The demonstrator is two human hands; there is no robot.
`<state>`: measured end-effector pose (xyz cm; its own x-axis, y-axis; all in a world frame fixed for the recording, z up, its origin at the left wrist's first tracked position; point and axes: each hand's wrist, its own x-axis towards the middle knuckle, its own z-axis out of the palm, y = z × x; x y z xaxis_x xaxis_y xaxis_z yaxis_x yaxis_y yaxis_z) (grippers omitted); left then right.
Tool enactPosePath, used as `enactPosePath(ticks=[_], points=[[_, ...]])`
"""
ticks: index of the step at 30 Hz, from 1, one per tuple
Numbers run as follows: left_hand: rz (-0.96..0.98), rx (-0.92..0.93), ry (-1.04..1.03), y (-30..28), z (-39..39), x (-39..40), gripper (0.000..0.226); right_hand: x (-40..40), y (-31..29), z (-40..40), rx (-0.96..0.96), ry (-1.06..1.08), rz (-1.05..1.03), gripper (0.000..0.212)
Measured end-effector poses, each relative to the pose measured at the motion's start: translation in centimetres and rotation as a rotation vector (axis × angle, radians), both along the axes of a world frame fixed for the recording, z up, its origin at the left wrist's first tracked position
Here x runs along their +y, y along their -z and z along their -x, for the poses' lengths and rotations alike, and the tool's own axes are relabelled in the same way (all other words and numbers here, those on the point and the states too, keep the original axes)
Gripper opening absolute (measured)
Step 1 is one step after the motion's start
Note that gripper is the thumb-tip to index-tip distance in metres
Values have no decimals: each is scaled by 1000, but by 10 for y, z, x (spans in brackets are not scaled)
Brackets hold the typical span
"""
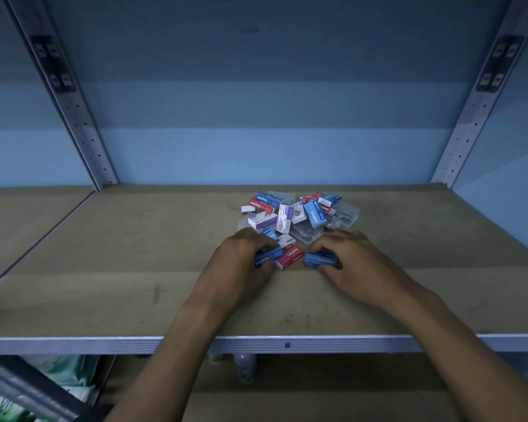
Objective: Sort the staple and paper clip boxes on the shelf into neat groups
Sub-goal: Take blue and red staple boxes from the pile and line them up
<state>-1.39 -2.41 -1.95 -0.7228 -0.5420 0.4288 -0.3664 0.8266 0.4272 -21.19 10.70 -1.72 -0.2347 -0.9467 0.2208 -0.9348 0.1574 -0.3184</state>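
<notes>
Head view: both hands reach onto a tan shelf (134, 269), palms down. Left hand (241, 257) curls its fingers round a blue staple box (267, 257) at the near edge of the heap. Right hand (348, 257) pinches another blue staple box (320, 259), label up, fingers behind it, thumb in front. Red staple box (289, 257) lies between the hands, touching the left hand's box. Just beyond the fingertips sits a mixed pile (299, 213): blue, red and white-purple boxes at all angles, some overlapping. Clear plastic cases (343, 219) lie at the pile's right side, beyond the right hand; contents too small to tell. Grey perforated uprights (83, 123) stand far back on both sides. Lower shelf below the forearms holds a can (246, 365).
</notes>
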Motion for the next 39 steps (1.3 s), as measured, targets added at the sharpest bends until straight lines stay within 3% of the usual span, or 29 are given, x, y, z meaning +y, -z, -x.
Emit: enactPosePath(ticks=[9,18,27,39], points=[[57,42,8,-11,-13,15,31,18,-16,-14,-215,55,79,26],[68,-40,136,-10,-23,16,36,35,-30,-20,-245,86,93,27],[64,-104,244,-8,-21,19,35,37,-26,-17,-173,46,-39,27],[51,-132,234,-6,-19,22,36,41,-22,-17,-274,-33,-111,24]])
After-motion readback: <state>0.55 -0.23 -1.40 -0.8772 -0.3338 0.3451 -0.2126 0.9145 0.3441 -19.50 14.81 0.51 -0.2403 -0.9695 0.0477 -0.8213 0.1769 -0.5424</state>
